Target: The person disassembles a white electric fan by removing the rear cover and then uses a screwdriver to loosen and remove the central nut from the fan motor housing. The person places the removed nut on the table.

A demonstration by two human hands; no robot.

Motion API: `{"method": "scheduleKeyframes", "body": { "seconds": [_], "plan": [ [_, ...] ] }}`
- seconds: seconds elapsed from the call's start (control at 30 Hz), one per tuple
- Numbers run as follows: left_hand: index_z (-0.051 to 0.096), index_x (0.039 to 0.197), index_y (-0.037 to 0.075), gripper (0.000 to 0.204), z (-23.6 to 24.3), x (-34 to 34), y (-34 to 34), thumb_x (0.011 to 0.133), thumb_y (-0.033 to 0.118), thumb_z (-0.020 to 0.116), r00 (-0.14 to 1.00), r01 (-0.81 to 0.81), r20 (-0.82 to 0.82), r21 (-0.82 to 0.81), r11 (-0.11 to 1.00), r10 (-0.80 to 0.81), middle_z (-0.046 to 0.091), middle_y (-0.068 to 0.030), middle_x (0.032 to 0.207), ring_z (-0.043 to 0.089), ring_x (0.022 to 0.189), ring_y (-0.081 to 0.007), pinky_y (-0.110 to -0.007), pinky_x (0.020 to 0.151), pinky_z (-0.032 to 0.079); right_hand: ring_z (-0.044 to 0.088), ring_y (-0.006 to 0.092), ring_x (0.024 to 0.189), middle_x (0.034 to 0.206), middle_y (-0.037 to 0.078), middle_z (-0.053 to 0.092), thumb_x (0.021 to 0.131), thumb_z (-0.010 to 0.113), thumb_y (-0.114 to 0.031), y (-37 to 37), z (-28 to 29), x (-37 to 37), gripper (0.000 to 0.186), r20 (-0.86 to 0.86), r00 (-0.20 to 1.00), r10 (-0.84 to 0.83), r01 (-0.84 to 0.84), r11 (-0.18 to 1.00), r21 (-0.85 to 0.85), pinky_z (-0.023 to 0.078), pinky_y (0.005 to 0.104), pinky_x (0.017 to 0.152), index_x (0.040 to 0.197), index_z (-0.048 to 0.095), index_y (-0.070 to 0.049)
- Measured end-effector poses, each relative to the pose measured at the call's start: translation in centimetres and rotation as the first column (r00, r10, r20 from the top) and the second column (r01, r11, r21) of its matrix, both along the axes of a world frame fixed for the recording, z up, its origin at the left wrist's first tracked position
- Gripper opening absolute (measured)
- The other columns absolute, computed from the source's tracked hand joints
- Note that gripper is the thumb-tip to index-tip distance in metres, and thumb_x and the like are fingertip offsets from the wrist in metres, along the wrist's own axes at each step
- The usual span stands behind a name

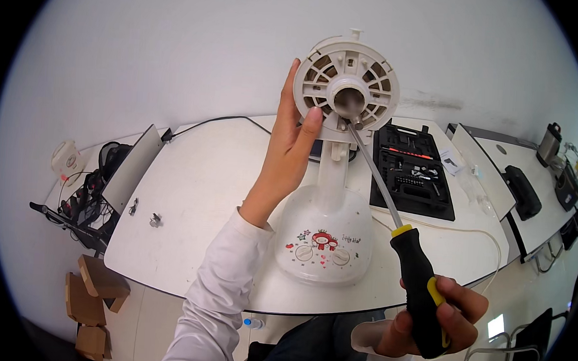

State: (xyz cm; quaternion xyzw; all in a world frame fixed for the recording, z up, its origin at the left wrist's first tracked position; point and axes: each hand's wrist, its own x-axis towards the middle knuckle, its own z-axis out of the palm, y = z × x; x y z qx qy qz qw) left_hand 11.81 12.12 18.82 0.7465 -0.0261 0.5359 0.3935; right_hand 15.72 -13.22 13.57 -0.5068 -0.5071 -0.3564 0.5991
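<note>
A white desk fan with its blades and grille off stands on the table; its round slotted motor housing (386,94) faces me, with a metal shaft in the central opening. My left hand (288,144) is closed around the housing's left and lower side, thumb on the front. My right hand (458,320) grips the black and yellow handle of a long screwdriver (414,265). The screwdriver's tip reaches the lower front of the housing, just under the shaft; whether it sits in a screw is hidden. Below, the fan's base (323,270) has two knobs and cartoon figures.
Behind the fan, at right, an open black tool case (441,208) holds bits and sockets. A white cord (495,240) curves along the table's right side. Small metal parts (155,220) lie at left. Cardboard boxes (86,300) stand on the floor, and a chair (529,343) at lower right.
</note>
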Motion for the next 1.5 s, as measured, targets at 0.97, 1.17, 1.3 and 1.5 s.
{"method": "scheduleKeyframes", "body": {
  "seconds": [0.97,1.17,1.3,1.5],
  "plan": [
    [0.024,0.146,0.011,0.062,2.7,-0.3,-0.1,0.092,0.027,0.051,0.989,-0.034,0.142,0.019,0.999,0.031,0.025,-0.017,0.148,0.029,0.135,-0.0259,-0.042,0.104,0.032,0.063,0.0384,0.097,0.104,0.008,0.06,0.081,0.069,-0.011,-1.5,2.6,-1.3,0.035,0.104,0.986,0.132,-0.093,0.943,-0.32,0.053,0.048,0.086,0.106,0.046,-0.018],
    [0.047,0.135,0.015,0.056,7.0,0.1,1.9,0.084,0.037,0.058,0.998,-0.024,-0.048,0.257,0.966,0.037,0.042,-0.0124,0.139,0.036,0.131,-0.026,-0.041,0.106,0.03,0.061,0.0443,0.098,0.102,0.008,0.06,0.081,0.065,-0.005,-0.8,1.9,-1.7,0.032,0.019,0.984,0.177,-0.166,0.95,-0.266,0.051,0.0516,0.09,0.103,0.045,-0.016],
    [0.049,0.133,0.015,0.056,7.5,0.8,2.2,0.083,0.038,0.057,0.992,0.092,-0.108,0.208,0.974,-0.071,0.042,-0.014,0.139,0.042,0.125,-0.0257,-0.035,0.103,0.034,0.06,0.045,0.1,0.103,0.007,0.06,0.081,0.067,-0.008,-1.0,1.8,-1.8,0.032,0.007,0.989,0.149,-0.142,0.958,-0.25,0.054,0.046,0.087,0.102,0.044,-0.016],
    [0.049,0.132,0.013,0.06,7.1,1.5,3.2,0.082,0.046,0.05,0.924,0.296,-0.231,-0.073,0.952,-0.305,0.039,-0.0147,0.138,0.049,0.116,-0.025,-0.035,0.099,0.037,0.059,0.0455,0.102,0.104,0.006,0.06,0.082,0.068,-0.011,-1.3,1.9,-1.7,0.032,0.026,0.993,0.119,-0.108,0.959,-0.263,0.054,0.0408,0.083,0.102,0.044,-0.017]
  ]
}}
